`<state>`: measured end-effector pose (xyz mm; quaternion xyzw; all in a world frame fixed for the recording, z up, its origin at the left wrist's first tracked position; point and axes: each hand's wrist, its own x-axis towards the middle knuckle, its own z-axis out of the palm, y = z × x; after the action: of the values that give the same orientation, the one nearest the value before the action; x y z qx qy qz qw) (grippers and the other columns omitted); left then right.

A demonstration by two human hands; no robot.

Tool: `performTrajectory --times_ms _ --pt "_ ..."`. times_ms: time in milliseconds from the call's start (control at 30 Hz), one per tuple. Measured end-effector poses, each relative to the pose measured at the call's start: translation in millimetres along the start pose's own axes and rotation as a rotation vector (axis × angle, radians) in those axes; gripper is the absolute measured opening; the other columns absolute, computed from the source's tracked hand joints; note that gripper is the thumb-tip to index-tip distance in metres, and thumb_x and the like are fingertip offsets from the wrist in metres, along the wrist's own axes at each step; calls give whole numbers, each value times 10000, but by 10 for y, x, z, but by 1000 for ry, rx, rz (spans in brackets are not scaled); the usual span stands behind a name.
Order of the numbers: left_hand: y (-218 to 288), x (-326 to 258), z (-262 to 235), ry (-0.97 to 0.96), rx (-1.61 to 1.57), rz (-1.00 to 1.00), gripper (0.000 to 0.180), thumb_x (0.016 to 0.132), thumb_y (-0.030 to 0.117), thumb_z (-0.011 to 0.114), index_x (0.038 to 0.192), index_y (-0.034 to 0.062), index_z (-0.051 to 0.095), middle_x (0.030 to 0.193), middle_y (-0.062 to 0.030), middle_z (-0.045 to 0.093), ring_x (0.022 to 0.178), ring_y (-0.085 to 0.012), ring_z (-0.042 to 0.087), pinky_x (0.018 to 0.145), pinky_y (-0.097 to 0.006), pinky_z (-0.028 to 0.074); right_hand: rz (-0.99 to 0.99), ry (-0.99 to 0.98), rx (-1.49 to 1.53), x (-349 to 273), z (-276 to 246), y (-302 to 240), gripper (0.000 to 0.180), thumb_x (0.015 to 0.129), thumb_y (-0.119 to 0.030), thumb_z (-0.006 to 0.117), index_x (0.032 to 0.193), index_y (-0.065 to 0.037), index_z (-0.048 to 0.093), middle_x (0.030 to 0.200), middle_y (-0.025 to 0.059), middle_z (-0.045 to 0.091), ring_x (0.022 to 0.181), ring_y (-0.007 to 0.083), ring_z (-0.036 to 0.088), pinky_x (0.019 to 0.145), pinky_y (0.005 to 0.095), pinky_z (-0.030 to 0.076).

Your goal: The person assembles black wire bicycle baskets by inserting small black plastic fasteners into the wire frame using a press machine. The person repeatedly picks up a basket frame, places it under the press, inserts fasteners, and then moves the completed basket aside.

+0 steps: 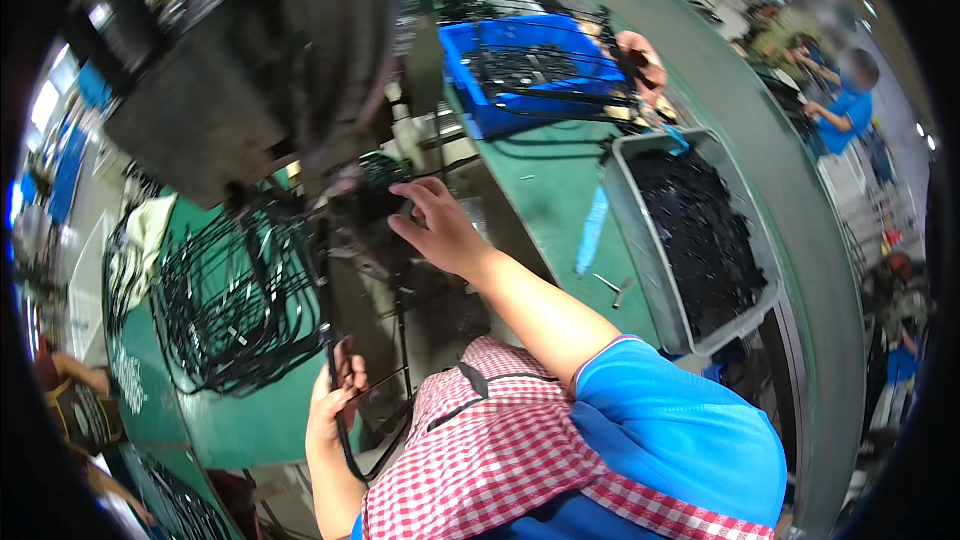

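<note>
Hands work apart on a black wire frame at a green tabletop (540, 190). The left hand (335, 400) is closed around a black wire frame (330, 340), gripping its long bar low down, just beside the person's red-and-white checked apron (500, 450). The frame runs up from that grip toward the grey machine (250, 70) that stands above it. The right hand (435, 225) reaches forward beyond the frame's upper end, fingers spread and lightly curled, at a dark fitting under the machine; whether it pinches anything there cannot be told, as the spot is dark and blurred.

Left of the held frame lies a loose heap of black wire frames (220, 300), resting on the tabletop. Right of the frame, past the right forearm, stands a grey bin (640, 270) filled with small black parts. Between the frame and that bin lies a pale blue strip (592, 230) with two small metal pieces just below it. Farther from the frame, behind the grey bin, sits a blue crate (490, 115) holding more black wire pieces, and another person's hand (645, 60) rests at its far edge. Other people in blue shirts sit well beyond the bin.
</note>
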<state>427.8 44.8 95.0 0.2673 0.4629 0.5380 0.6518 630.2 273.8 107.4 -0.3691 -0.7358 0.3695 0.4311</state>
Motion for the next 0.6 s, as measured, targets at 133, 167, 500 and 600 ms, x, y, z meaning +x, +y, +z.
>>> performTrajectory --times_ms 133,167,500,600 --pt "-196 119 112 0 -43 67 1018 583 427 760 1400 15 314 1063 -40 498 854 -135 519 783 -253 403 221 102 -223 -477 -1095 517 373 801 -197 665 1132 -37 603 1084 139 539 838 215 590 771 329 494" --pt "-254 138 124 -10 -55 81 1004 587 439 755 1397 31 327 1069 -33 504 878 -132 530 792 -259 410 275 177 -226 -626 -1384 605 347 796 -179 657 1108 -34 620 1065 138 551 824 210 594 768 326 493" --pt "-613 226 413 -25 -133 196 847 692 419 651 1418 117 339 1111 -6 513 886 -118 552 787 -259 455 874 557 -715 -1918 -3499 2125 442 798 -213 648 1210 -84 554 1283 148 490 1221 327 432 1035 409 362" --pt "-597 260 608 16 -106 209 824 705 416 639 1413 112 346 1100 -6 519 891 -119 555 783 -263 462 925 511 -884 -1915 -3713 2514 533 814 -240 651 1282 -47 485 1359 154 435 1253 330 413 1042 418 364"
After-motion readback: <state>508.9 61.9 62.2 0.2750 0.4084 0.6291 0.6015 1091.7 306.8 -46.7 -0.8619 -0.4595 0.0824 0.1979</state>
